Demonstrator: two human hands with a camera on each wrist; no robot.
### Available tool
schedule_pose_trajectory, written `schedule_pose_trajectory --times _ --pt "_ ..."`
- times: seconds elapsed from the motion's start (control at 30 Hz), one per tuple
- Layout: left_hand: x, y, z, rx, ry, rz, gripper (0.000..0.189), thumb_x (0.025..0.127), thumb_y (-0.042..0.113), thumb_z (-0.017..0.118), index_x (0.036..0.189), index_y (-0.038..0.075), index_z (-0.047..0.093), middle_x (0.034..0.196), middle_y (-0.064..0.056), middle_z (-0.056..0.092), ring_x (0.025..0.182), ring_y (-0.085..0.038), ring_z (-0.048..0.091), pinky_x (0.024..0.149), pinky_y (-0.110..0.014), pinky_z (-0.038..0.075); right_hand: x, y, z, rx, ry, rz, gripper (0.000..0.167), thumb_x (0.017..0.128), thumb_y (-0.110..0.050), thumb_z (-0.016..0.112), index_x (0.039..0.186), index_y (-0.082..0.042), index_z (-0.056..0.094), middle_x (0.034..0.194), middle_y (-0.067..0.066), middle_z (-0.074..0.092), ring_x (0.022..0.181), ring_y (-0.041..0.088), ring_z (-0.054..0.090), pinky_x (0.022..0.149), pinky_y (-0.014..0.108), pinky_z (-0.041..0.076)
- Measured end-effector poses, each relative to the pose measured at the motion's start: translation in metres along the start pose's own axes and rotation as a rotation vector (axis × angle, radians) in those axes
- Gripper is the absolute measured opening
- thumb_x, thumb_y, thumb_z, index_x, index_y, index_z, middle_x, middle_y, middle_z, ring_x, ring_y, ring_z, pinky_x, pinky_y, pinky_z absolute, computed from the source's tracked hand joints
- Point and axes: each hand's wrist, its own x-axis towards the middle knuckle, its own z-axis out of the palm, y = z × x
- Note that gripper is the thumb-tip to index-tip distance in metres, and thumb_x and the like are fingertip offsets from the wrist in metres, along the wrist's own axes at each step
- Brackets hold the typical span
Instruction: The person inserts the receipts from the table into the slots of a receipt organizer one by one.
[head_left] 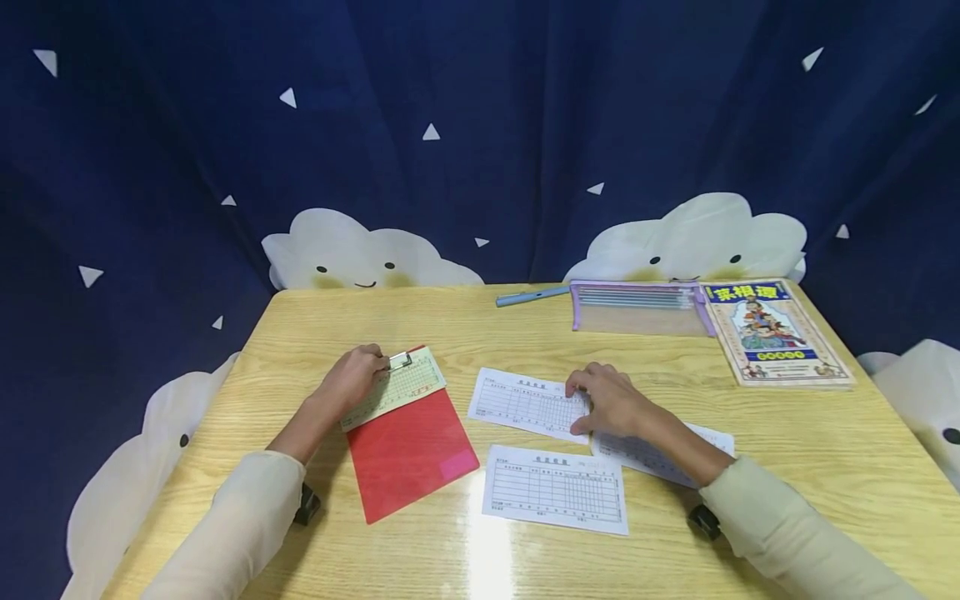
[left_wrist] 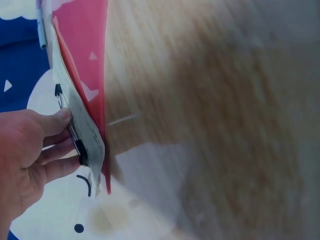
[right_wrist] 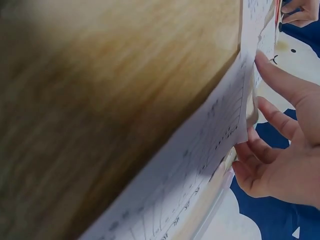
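A red clipboard (head_left: 408, 454) lies slanted on the left of the table, a pale green printed form (head_left: 411, 379) across its top. My left hand (head_left: 358, 379) grips the metal clip (head_left: 401, 361); in the left wrist view, thumb and fingers pinch this clip (left_wrist: 70, 125) at the form's edge. My right hand (head_left: 611, 400) rests at the right end of the upper white receipt slip (head_left: 517, 400), thumb and fingertips spread along its edges. A second slip (head_left: 697, 454) is partly hidden beneath my right forearm. Nearer me lies a third slip (head_left: 555, 492).
At the back right, a purple-edged mesh pencil pouch (head_left: 637, 321) holds several thin sticks. Left of it is a blue pen (head_left: 532, 296), and on its right a colourful book (head_left: 776, 333). A dark blue curtain (head_left: 510, 125) with clouds hangs behind the wooden table (head_left: 337, 317).
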Motion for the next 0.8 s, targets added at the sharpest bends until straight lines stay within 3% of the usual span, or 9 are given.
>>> schedule_pose_trajectory --times 0.23,0.43,0.63,0.7,0.8 --pt "0.0004 -0.0002 0.0011 0.004 0.005 -0.004 0.005 0.077 -0.003 0.069 0.076 0.001 0.068 0.073 -0.009 0.057 0.069 -0.023 0.06 0.061 -0.035 0.051 0.0034 -0.0014 0.0003 0.065 0.056 -0.003 0.048 0.064 -0.015 0.087 0.104 -0.011 0.061 0.12 0.018 0.045 0.092 0.025 0.05 0.079 0.04 0.046" --pt "0.001 0.0009 -0.0007 0.001 -0.007 -0.014 0.003 0.079 -0.002 0.069 0.078 0.001 0.069 0.074 -0.009 0.057 0.07 -0.022 0.06 0.061 -0.034 0.051 0.0058 -0.0025 -0.0002 0.105 0.088 0.022 0.048 0.065 -0.006 0.085 0.107 -0.009 0.062 0.13 0.025 0.039 0.095 0.03 0.05 0.077 0.038 0.046" --pt "0.0015 0.0014 -0.0018 0.013 -0.017 -0.019 0.003 0.079 -0.002 0.068 0.078 0.0 0.069 0.074 -0.009 0.057 0.071 -0.023 0.061 0.063 -0.035 0.052 0.0094 -0.0036 -0.0012 0.151 0.066 0.025 0.038 0.07 0.001 0.078 0.105 -0.005 0.066 0.097 0.013 0.06 0.073 0.017 0.049 0.064 0.027 0.041" --pt "0.0014 0.0016 -0.0014 0.016 -0.018 -0.018 0.002 0.078 -0.002 0.069 0.078 0.0 0.069 0.074 -0.009 0.057 0.071 -0.023 0.06 0.063 -0.035 0.052 0.0097 -0.0038 -0.0009 0.17 0.056 0.027 0.035 0.073 0.002 0.075 0.107 -0.003 0.066 0.084 0.008 0.062 0.068 0.014 0.048 0.06 0.025 0.041" --pt "0.0011 0.0013 -0.0003 0.016 -0.016 -0.013 0.003 0.078 -0.002 0.069 0.078 0.001 0.069 0.074 -0.009 0.057 0.07 -0.023 0.06 0.062 -0.035 0.052 0.0092 -0.0037 -0.0001 0.189 0.067 0.035 0.033 0.077 0.002 0.071 0.11 -0.001 0.066 0.078 0.005 0.061 0.064 0.013 0.048 0.055 0.022 0.04"
